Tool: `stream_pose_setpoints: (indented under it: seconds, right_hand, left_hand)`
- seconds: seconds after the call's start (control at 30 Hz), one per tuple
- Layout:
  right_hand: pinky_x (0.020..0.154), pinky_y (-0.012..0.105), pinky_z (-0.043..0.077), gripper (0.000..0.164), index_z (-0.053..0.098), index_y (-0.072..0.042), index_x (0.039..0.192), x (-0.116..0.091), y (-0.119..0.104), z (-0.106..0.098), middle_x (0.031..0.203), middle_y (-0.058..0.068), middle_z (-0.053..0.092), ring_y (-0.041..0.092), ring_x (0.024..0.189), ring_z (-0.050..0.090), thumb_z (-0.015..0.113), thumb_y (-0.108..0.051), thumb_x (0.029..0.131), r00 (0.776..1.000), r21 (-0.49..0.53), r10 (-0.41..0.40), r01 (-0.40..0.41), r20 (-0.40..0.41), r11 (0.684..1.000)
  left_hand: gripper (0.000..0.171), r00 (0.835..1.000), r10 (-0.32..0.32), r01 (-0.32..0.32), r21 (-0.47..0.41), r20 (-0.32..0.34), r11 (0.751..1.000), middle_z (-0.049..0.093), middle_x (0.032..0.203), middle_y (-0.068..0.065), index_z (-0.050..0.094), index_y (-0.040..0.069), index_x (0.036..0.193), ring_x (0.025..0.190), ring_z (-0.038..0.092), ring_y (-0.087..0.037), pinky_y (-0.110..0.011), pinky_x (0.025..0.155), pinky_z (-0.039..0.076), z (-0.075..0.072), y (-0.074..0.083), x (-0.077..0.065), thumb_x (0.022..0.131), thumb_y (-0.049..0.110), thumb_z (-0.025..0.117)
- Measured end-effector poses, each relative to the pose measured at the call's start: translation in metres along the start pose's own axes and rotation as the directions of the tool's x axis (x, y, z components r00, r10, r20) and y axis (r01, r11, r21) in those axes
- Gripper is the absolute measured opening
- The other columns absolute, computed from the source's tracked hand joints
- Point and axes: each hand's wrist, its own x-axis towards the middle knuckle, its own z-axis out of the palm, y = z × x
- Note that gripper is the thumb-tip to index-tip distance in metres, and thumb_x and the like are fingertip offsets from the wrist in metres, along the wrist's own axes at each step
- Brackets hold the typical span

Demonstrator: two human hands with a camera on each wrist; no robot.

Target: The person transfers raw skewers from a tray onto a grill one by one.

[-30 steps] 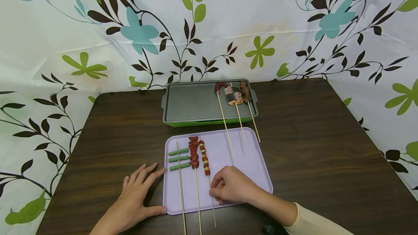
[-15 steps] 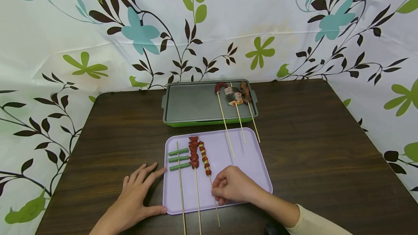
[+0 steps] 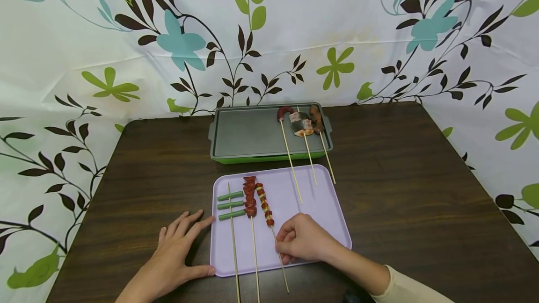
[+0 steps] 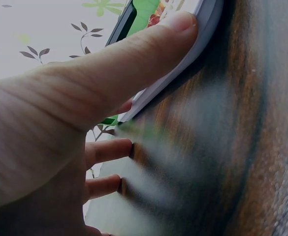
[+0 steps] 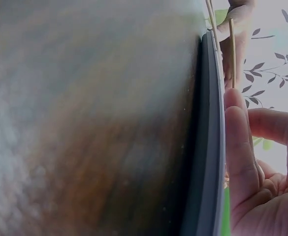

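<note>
My right hand (image 3: 305, 240) pinches the stick of a skewer (image 3: 265, 206) threaded with small red and yellow pieces, over the right half of the lilac tray (image 3: 311, 200). In the right wrist view the stick (image 5: 233, 54) runs out past the fingertips. My left hand (image 3: 177, 249) lies spread at the tray's left side, its thumb and index finger touching the edge; the left wrist view shows the thumb (image 4: 134, 54) on the rim. Left of the pinched skewer lie a skewer of dark red pieces (image 3: 250, 198) and one of green bean-like sticks (image 3: 230, 205).
Behind the tray stands a grey-topped green grill (image 3: 248, 132). On its right side lie a curled dark red skewer (image 3: 284, 112), a fish-like skewer (image 3: 301, 123) and a brown meat skewer (image 3: 316, 119), their sticks overhanging the front. A patterned cloth (image 3: 269, 36) hangs behind the brown table (image 3: 400, 176).
My right hand has slid slightly rightward, and the lower end of the red and yellow skewer has swung right with it. My left hand has stayed put.
</note>
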Motion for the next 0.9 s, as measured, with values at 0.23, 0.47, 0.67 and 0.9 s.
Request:
stream_pose_setpoints:
  seconds: [0.23,0.47,0.67,0.9]
  right_hand:
    - [0.045,0.021,0.048,0.007,0.069,-0.006,0.074,-0.003,-0.002,0.0,0.057,0.004,0.066,0.018,0.05,0.066,0.069,-0.003,0.08,1.0,-0.007,-0.022,0.022,-0.016,1.0]
    - [0.045,0.023,0.049,0.008,0.069,-0.006,0.074,-0.004,-0.009,-0.003,0.057,0.002,0.066,0.019,0.05,0.066,0.068,-0.002,0.08,0.998,-0.022,-0.044,0.044,-0.041,0.999]
    - [0.045,0.022,0.046,0.008,0.07,-0.007,0.074,-0.004,-0.017,-0.007,0.056,-0.001,0.065,0.017,0.05,0.065,0.067,-0.004,0.08,0.996,-0.052,-0.07,0.067,-0.061,0.996]
    - [0.049,0.026,0.05,0.006,0.07,-0.006,0.078,-0.002,-0.03,-0.016,0.06,0.0,0.066,0.015,0.053,0.066,0.068,-0.007,0.083,0.995,-0.037,-0.063,0.06,-0.076,0.998]
  left_hand:
    - [0.097,1.0,0.004,-0.004,0.005,-0.005,1.0,0.034,0.149,-0.008,0.04,0.038,0.143,0.137,0.021,-0.043,-0.076,0.092,0.015,0.001,0.0,-0.001,0.058,0.073,0.072]
    - [0.096,0.999,0.032,-0.032,-0.015,-0.019,0.999,0.033,0.15,-0.008,0.039,0.036,0.144,0.137,0.021,-0.044,-0.073,0.093,0.015,0.0,-0.001,0.0,0.06,0.07,0.073]
    - [0.096,0.999,0.035,-0.036,-0.017,-0.022,0.999,0.033,0.149,-0.008,0.04,0.035,0.144,0.137,0.021,-0.044,-0.072,0.092,0.015,0.0,-0.001,0.0,0.061,0.07,0.072]
    - [0.097,0.999,0.026,-0.027,-0.006,-0.017,1.0,0.033,0.149,-0.008,0.04,0.036,0.144,0.137,0.021,-0.043,-0.07,0.093,0.016,0.001,-0.001,-0.001,0.06,0.071,0.073]
